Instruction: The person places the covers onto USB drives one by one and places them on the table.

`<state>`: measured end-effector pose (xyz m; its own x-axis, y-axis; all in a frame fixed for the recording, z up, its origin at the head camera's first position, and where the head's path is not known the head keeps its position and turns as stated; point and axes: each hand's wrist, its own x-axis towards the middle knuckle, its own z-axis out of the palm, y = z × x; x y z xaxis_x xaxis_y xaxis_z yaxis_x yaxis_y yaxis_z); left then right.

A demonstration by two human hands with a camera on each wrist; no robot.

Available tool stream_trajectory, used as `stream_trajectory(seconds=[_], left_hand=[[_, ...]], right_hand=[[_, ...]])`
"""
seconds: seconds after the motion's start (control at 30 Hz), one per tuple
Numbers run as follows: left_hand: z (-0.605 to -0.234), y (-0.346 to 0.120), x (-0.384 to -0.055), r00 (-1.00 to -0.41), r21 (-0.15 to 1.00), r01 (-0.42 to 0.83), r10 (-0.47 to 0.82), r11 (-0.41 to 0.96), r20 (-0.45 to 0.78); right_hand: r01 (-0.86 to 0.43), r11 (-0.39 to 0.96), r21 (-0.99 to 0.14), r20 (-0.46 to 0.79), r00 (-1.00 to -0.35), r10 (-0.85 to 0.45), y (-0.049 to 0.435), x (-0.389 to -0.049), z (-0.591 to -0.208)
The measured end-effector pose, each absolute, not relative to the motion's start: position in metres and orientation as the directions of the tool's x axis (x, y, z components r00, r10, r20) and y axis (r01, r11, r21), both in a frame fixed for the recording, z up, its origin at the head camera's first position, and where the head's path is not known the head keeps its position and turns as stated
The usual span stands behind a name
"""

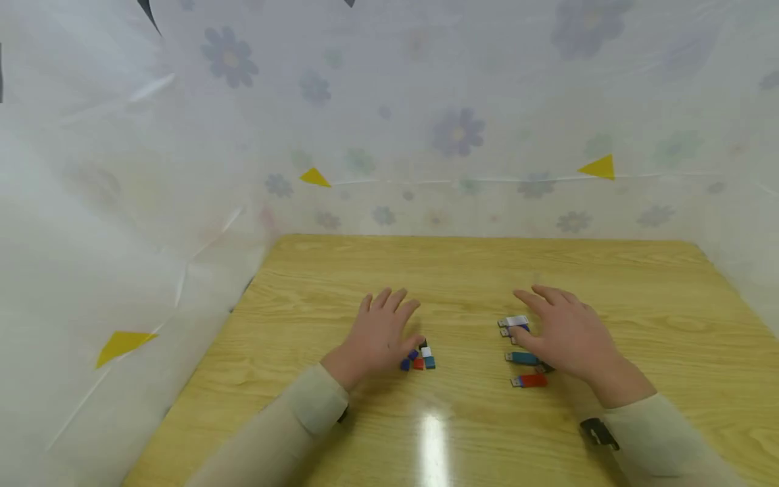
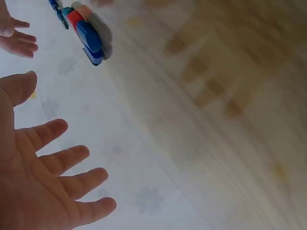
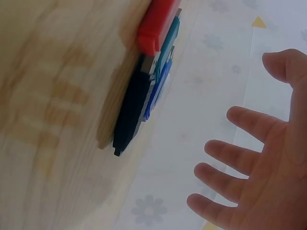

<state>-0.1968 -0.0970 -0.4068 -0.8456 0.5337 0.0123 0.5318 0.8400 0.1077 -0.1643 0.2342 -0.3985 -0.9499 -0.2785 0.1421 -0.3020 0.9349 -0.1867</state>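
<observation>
While both hands hang over the table (image 1: 462, 270), I look from far away at what lies near them. The left hand (image 1: 380, 338) has its fingers spread and holds nothing; just beside its thumb, on the right, lies a small group of caps (image 1: 426, 352). The right hand (image 1: 572, 338) is spread as well, with nothing in its grasp, and the USB sticks (image 1: 525, 358) lie to the left of its palm, partly covered by the thumb.

For handling such small pieces well, I judge that a stick should be pinched by its long sides, behind the metal plug, so that the plug is free. I would prefer the red stick (image 1: 534, 381), nearer to the person than the right thumb, because the blue stick (image 1: 520, 329) lies close to the white stick (image 1: 517, 320). A cap needs only the fingertips, otherwise its neighbours could be pushed.

As for direction, the red stick and the teal stick (image 1: 522, 358) have their long axis nearly sideways, with plugs pointing left, toward the left hand. The white stick points the same way. The black stick (image 3: 132, 110), at the left of the right hand's palm, seems to lie slanted. Which way the caps face, I cannot tell.
</observation>
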Motion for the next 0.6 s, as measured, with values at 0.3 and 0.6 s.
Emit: stream_trajectory(seconds=[0.3, 0.6], left_hand=[[-0.411, -0.102, -0.206, -0.826, 0.215, 0.542, 0.562, 0.812, -0.039], [-0.414, -0.106, -0.21, -0.794, 0.326, 0.538, 0.597, 0.778, -0.115]], right_hand=[[-0.276, 0.939, -0.203, 0.119, -0.959, -0.256, 0.241, -0.164, -0.397], [-0.266, 0.94, -0.212, 0.104, -0.963, -0.249, 0.248, -0.163, -0.397]])
